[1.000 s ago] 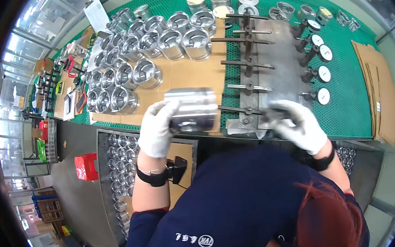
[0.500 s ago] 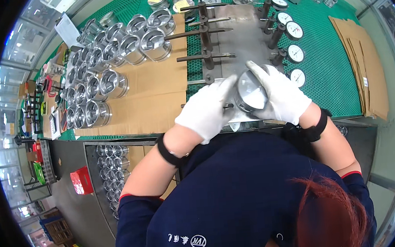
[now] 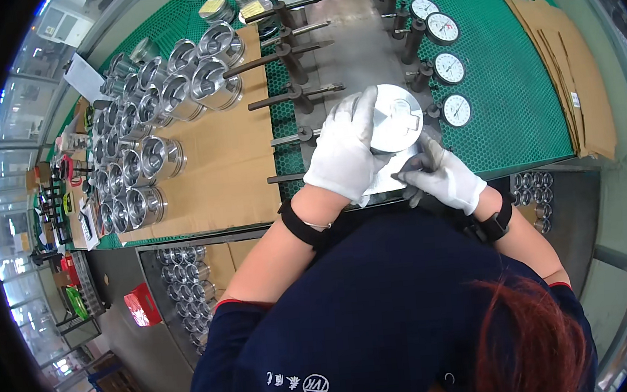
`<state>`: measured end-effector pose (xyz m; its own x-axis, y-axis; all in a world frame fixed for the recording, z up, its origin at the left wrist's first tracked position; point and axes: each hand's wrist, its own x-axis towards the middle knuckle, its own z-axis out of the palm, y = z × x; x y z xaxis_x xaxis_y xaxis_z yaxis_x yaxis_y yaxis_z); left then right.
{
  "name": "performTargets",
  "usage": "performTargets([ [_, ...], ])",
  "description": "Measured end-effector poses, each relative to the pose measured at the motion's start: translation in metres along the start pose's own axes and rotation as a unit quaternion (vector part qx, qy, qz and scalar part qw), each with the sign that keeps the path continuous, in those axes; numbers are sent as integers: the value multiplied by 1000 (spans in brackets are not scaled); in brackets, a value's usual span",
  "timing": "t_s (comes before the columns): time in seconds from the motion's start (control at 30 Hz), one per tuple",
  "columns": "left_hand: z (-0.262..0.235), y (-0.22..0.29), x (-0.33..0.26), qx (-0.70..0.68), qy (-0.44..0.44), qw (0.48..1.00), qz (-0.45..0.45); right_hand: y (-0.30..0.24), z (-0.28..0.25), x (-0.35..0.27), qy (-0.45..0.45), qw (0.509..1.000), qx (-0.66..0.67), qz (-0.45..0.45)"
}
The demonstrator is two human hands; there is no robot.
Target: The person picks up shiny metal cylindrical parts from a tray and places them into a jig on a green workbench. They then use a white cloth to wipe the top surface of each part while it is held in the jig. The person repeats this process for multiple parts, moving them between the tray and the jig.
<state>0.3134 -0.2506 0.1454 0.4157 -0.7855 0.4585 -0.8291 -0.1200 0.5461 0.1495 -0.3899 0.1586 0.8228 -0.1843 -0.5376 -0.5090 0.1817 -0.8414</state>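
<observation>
My left hand [image 3: 345,151], in a white glove, grips a shiny round metal piston [image 3: 396,118] from its left side and holds it over a grey steel measuring plate [image 3: 360,41]. My right hand [image 3: 441,176], also gloved, rests just below the piston at the plate's near edge, fingers curled on the plate; whether it touches the piston is unclear. Several dark horizontal rods [image 3: 298,92] stick out on the plate's left, and round dial gauges [image 3: 455,109] stand along its right.
Several more metal pistons [image 3: 152,109] stand in rows on brown cardboard [image 3: 230,166] to the left. A green mesh mat [image 3: 518,84] covers the table; folded cardboard sheets [image 3: 572,65] lie at the right. A lower tray of pistons [image 3: 185,294] sits below the table edge.
The piston went from the cardboard at left onto the measuring plate. My left hand stayed on it; my right hand slipped down from the piston to the plate's near edge.
</observation>
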Motion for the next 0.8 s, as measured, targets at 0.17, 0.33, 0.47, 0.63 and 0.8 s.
performTargets([
  [0.17, 5, -14, 6, -20, -11, 1000, 1, -2, -1, 2, 11, 1000, 27, 5],
  [0.33, 4, -12, 7, -31, -15, 999, -11, 2, -4, 6, 16, 1000, 8, -3],
  [0.47, 5, -11, 7, -25, -7, 1000, -13, 4, -5, 7, 21, 1000, -13, -8],
  [0.63, 6, -12, 6, -24, -9, 1000, -16, 1, -4, 6, 19, 1000, -1, 4],
  [0.8, 6, -6, 7, -23, -9, 999, -28, 4, -7, 10, 28, 999, -42, -13],
])
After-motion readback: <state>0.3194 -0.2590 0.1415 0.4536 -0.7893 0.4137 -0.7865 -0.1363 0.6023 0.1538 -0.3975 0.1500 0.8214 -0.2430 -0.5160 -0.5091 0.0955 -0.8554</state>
